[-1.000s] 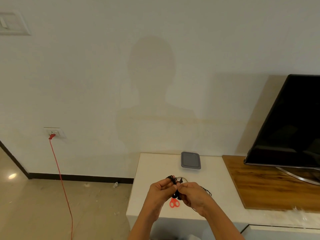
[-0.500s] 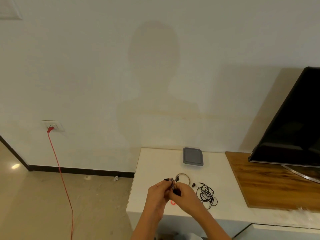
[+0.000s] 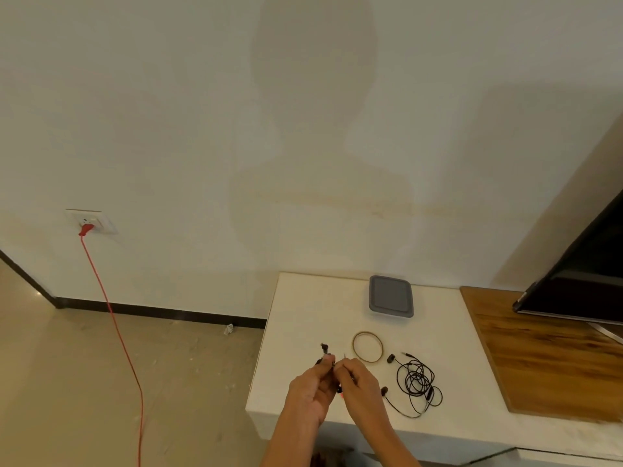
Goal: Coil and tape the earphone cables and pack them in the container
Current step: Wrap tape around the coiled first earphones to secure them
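White worktop [image 3: 303,308] seen from above by a head-worn camera, with two bare forearms reaching in from the bottom edge. The left hand [image 3: 308,390] and right hand [image 3: 359,385] meet over the near part of the worktop, fingertips together. The left fingers [image 3: 324,365] and right fingers [image 3: 344,366] are curled and pinch a small black held earphone cable [image 3: 325,348] between them, one dark end sticking up just above the left fingers. Just right of the fingers and slightly lower in the frame, a loose earphone cable [image 3: 418,382] lies in an untidy black tangle on the worktop, one earbud trailing toward the right wrist. Just beyond the right fingers lies a thin brownish tape ring [image 3: 367,347], flat on the surface. Farther beyond, near the back edge, sits a grey container [image 3: 391,296] with its lid on. Far right of the fingers, a wooden board [image 3: 539,358] adjoins the worktop, and the corner of a black television screen [image 3: 590,271] stands on it. Far left of the fingers, a red cord [image 3: 114,332] runs across the beige floor [image 3: 67,382] up to a wall socket [image 3: 89,222]. Behind everything, a pale wall [image 3: 168,112] carries the person's soft shadow.
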`<act>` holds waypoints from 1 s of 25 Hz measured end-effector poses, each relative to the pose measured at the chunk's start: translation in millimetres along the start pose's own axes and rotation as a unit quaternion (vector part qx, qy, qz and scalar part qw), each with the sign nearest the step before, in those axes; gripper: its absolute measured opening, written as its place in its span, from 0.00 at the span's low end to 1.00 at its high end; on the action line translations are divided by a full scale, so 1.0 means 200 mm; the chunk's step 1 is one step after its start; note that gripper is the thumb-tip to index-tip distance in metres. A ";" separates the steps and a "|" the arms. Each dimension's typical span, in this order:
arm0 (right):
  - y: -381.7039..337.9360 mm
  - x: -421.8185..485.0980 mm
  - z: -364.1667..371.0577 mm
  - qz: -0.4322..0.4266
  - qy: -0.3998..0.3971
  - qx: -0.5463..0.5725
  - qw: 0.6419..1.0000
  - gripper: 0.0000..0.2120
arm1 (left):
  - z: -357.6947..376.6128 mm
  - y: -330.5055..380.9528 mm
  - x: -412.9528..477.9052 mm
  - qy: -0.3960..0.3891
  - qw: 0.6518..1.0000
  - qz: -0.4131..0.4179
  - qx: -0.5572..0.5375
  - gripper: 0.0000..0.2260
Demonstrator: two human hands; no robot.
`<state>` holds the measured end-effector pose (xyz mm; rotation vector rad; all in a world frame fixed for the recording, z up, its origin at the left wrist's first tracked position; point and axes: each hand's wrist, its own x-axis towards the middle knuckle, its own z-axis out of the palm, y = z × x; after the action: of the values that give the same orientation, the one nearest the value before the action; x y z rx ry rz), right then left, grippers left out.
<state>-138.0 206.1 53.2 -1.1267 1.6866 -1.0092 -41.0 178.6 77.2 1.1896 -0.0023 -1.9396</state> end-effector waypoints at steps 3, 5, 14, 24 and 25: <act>0.12 0.10 0.04 -0.075 -0.003 -0.104 0.992 0.12 | -0.03 0.03 0.14 0.010 0.999 -0.050 -0.019 0.05; 0.23 0.19 0.06 -0.171 0.014 -0.230 0.958 0.08 | -0.07 0.07 0.24 0.017 0.998 -0.053 0.005 0.04; 0.50 0.58 0.16 -0.365 0.023 -0.477 0.799 0.16 | -0.23 0.15 0.70 0.125 0.956 0.033 0.263 0.06; 0.74 0.70 0.26 -0.340 -0.071 -0.506 0.789 0.21 | -0.36 0.06 0.87 0.207 0.802 0.184 0.530 0.19; 0.75 0.70 0.26 -0.339 -0.080 -0.495 0.796 0.22 | -0.36 0.06 0.87 0.207 0.795 0.186 0.539 0.19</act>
<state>-161.5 104.7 -132.5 -2.5548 1.6932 -0.2937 -14.0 86.4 -85.0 2.1103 -1.1585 -1.2094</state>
